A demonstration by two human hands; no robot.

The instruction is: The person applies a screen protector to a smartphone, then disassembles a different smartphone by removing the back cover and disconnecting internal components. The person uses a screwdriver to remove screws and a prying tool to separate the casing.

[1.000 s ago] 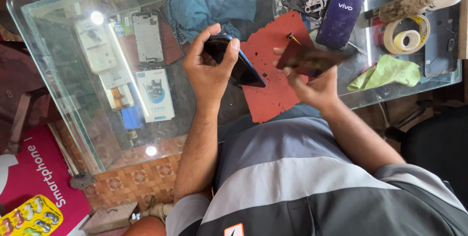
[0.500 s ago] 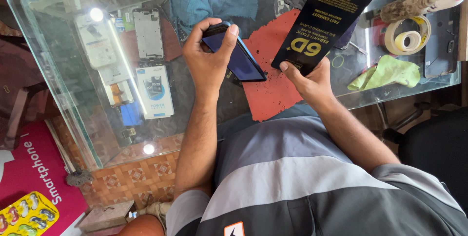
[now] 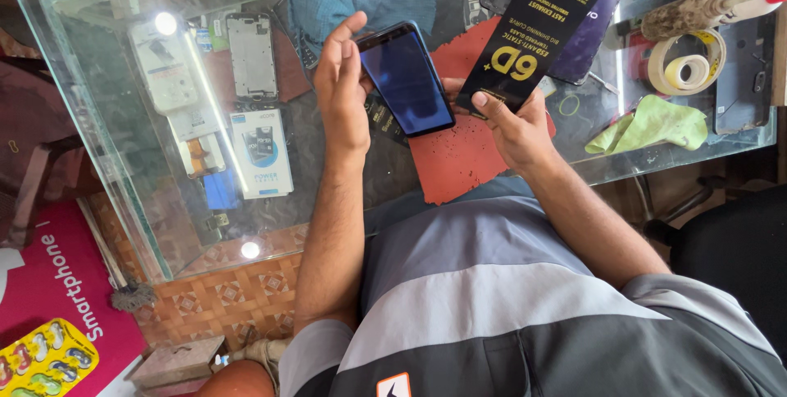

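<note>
Two things are in my hands right now. My left hand (image 3: 343, 90) holds a dark phone (image 3: 406, 77) by its edge, fingers pressed together along the side and thumb behind, with the blue-black screen facing up at me, tilted above the red mat (image 3: 459, 155). My right hand (image 3: 512, 122) pinches the bottom end of a long black packet (image 3: 537, 32) with yellow lettering, thumb on the front, the other fingers hidden behind; it stands upright just beside the phone, nearly touching its right edge.

As I judge it, the work is at an early stage: the packet looks sealed and flat, nothing has been taken out of it, and the screen looks bare. Opening the packet and fitting whatever it holds to the phone would be left.

Around me on the glass surface (image 3: 98, 77) lie several packages. Under the glass to my left sits a white box with a blue round picture (image 3: 262, 151), a smaller blue packet (image 3: 220, 190) just below it, and a white rectangular charger-like piece (image 3: 164, 65) further up. A purple pouch (image 3: 594, 28) lies behind the black packet. A roll of pale tape (image 3: 687, 73) and a green cloth (image 3: 652, 125) rest to my right. On the floor at lower left there is a pink sign with white lettering (image 3: 57, 299) and a yellow tray of coloured shapes (image 3: 45, 360).
</note>
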